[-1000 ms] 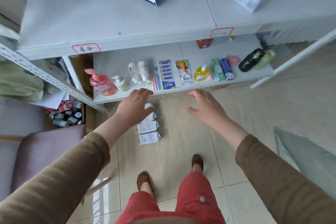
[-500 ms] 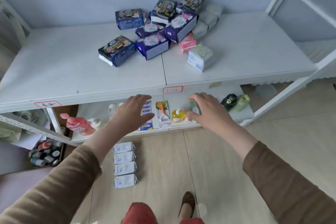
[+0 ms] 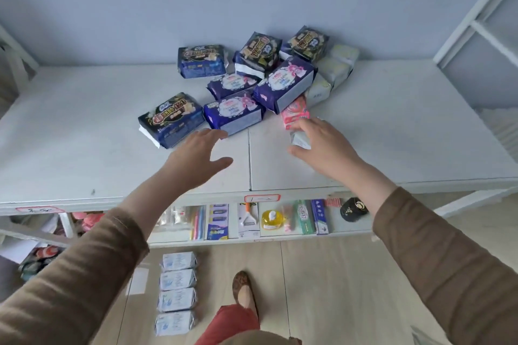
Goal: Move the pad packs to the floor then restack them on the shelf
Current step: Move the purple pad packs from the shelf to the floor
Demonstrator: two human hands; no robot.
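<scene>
Several pad packs lie in a loose pile at the back of the white top shelf [image 3: 84, 134]: dark blue ones [image 3: 172, 119], purple ones [image 3: 234, 113], a pink one [image 3: 294, 113] and pale ones [image 3: 335, 67]. My right hand [image 3: 325, 145] lies over a small pale pack [image 3: 300, 139] at the pile's front, thumb at its near end and fingers curled over its top; the pack is mostly hidden. My left hand [image 3: 196, 159] hovers open just in front of the purple pack, holding nothing. Several white packs [image 3: 177, 290] lie in a row on the floor.
The lower shelf [image 3: 347, 228] carries toiletries: toothpaste boxes, a yellow bottle [image 3: 271, 220], a black jar [image 3: 353, 209]. A white shelf frame [image 3: 476, 17] rises at the right. My foot [image 3: 243, 290] stands beside the floor packs. Bottles crowd the floor at far left.
My view has risen from the floor and lower shelf to the top shelf. Both hands have moved up and forward over it; my right hand has reached the small pale pack.
</scene>
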